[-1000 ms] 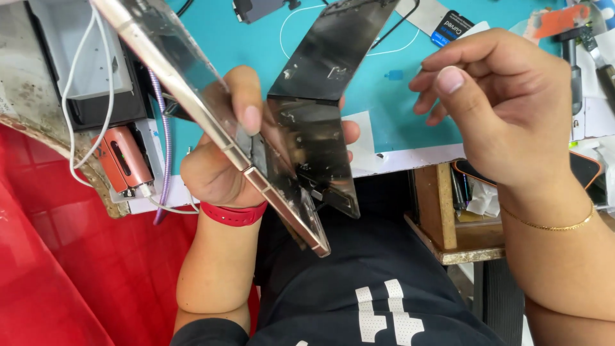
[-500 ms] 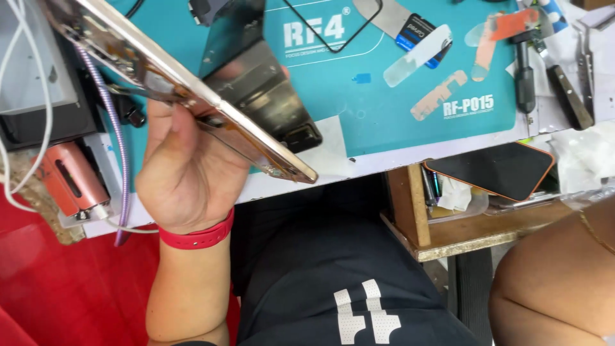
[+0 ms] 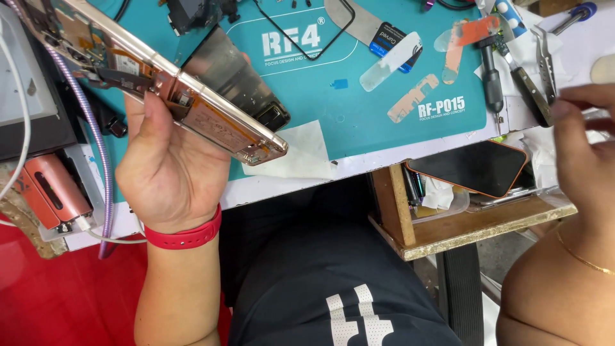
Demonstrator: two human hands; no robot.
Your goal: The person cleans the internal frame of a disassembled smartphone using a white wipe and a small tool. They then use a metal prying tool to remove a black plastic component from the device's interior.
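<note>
I could not see the whole opened phone (image 3: 173,96): its upper end ran out of the top left corner of the view, and its inner parts were too small and crowded for me to tell apart. It sat above the teal mat (image 3: 384,128), at that mat's left end, with a dark shiny panel (image 3: 234,80) hanging from its far side, partly hidden behind the frame. My left hand (image 3: 170,170) grasped the phone from below, the thumb (image 3: 144,106) pressed on its near face, the other fingers wrapped behind it and hidden. The phone's long axis ran slantwise, from the upper left down to the lower right, its lower corner pointing toward the white paper slip (image 3: 295,154) at the mat's near edge.

My right hand (image 3: 586,154) was off the mat's right side, blurred and cut by the frame edge. Its fingers were bent toward the tweezers (image 3: 548,61) there, but I could not tell whether they gripped anything. Right of the mat's near corner a second phone (image 3: 471,166) with an orange rim lay face up on a wooden shelf (image 3: 474,227). A red band (image 3: 186,234) circled my left wrist.
</note>
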